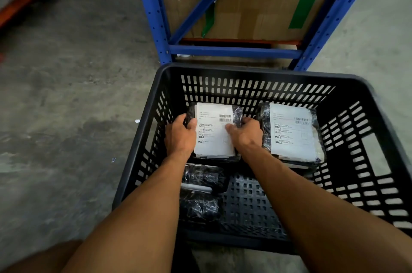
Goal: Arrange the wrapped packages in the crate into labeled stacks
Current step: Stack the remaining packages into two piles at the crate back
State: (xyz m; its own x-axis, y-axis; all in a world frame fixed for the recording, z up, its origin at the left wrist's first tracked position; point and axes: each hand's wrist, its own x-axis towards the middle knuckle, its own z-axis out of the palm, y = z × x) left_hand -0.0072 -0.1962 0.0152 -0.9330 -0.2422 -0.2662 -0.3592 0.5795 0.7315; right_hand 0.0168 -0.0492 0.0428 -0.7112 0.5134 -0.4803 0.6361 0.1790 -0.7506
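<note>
A black slotted plastic crate [249,73] stands on the floor in front of me. At its far left lies a black wrapped package with a white label [213,116] facing up. My left hand [179,136] grips its left edge and my right hand [244,135] grips its right edge, thumbs on the label. Beside it at the far right, a stack of labeled packages [292,134] rests label up. Near the front left lie two black wrapped packages [201,192] without a label showing, partly hidden by my left forearm.
A blue metal shelf frame [234,51] stands right behind the crate, holding a large cardboard box [252,5] with green tape. Bare concrete floor [66,94] spreads to the left. The crate's perforated bottom [247,201] shows at the front right.
</note>
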